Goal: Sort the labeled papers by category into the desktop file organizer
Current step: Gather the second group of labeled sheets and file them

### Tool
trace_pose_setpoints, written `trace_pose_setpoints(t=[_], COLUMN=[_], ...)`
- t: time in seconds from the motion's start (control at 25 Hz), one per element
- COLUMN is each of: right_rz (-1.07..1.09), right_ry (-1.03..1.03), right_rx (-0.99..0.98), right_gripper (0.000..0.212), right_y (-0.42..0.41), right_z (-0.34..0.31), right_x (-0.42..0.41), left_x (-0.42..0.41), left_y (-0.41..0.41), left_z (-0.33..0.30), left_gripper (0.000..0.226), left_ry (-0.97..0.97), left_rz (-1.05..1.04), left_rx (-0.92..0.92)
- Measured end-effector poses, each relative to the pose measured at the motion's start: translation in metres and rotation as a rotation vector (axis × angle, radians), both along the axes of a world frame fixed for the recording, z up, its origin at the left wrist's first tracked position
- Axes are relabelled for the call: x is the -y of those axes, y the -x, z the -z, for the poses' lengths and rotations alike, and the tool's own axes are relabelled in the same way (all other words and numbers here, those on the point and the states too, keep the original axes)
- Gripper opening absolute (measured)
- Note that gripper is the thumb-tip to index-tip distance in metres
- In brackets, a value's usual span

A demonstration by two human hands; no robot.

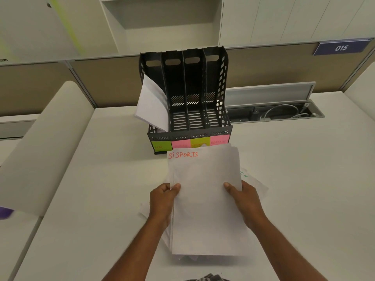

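We see a white desk [304,179] against a tan cubicle partition [274,67]. Our left hand [162,201] and right hand [246,203] grip the paper stack [205,199], topped "SPORTS", before the black file organizer [188,94].

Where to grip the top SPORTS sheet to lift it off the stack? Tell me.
Pinch the SPORTS sheet at its far top edge, near the red label, coming from the organizer side. That edge stands free above the stack, while the left hand and right hand already clamp both side edges lower down. One hand would probably have to let go first.
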State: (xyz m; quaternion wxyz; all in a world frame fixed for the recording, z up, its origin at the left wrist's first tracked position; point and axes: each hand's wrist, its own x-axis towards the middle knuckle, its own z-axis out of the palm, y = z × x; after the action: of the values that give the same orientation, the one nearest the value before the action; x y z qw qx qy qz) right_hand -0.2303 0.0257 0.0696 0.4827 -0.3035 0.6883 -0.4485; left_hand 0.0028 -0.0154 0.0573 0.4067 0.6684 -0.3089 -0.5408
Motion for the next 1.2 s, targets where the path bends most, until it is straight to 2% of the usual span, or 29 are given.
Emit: trace_pose_setpoints(t=[0.16, 0.28, 0.56, 0.8, 1.04, 1.2], right_rz=[0.019, 0.043, 0.078, 0.084, 0.125, 0.124], right_ry=[0.031, 0.019, -0.003, 0.015, 0.008, 0.008], right_rx=[-0.009, -0.024, 0.022, 0.022, 0.018, 0.032], right_gripper=[0.027, 0.024, 0.027, 0.027, 0.033, 0.033], right_y=[0.001, 0.003, 0.004, 0.004, 0.010, 0.011], right_z=[0.006, 0.008, 0.013, 0.014, 0.017, 0.019], right_x=[-0.003, -0.003, -0.006, -0.009, -0.011, -0.012], left_x=[-0.003, -0.003, -0.002, -0.005, -0.002, 0.004], left_y=[0.006, 0.011, 0.009, 0.011, 0.003, 0.002], left_z=[-0.003, -0.003, -0.014, -0.020, -0.016, -0.018], left_gripper=[0.039, 0.039, 0.022, 0.040, 0.023, 0.018], left_ry=[0.041, 0.075, 0.012, 0.036, 0.095, 0.097], left_rz=[-0.045, -0.037, 0.027, -0.015, 0.056, -0.015], left_rx=[0.094, 0.087, 0.136, 0.205, 0.144, 0.154])
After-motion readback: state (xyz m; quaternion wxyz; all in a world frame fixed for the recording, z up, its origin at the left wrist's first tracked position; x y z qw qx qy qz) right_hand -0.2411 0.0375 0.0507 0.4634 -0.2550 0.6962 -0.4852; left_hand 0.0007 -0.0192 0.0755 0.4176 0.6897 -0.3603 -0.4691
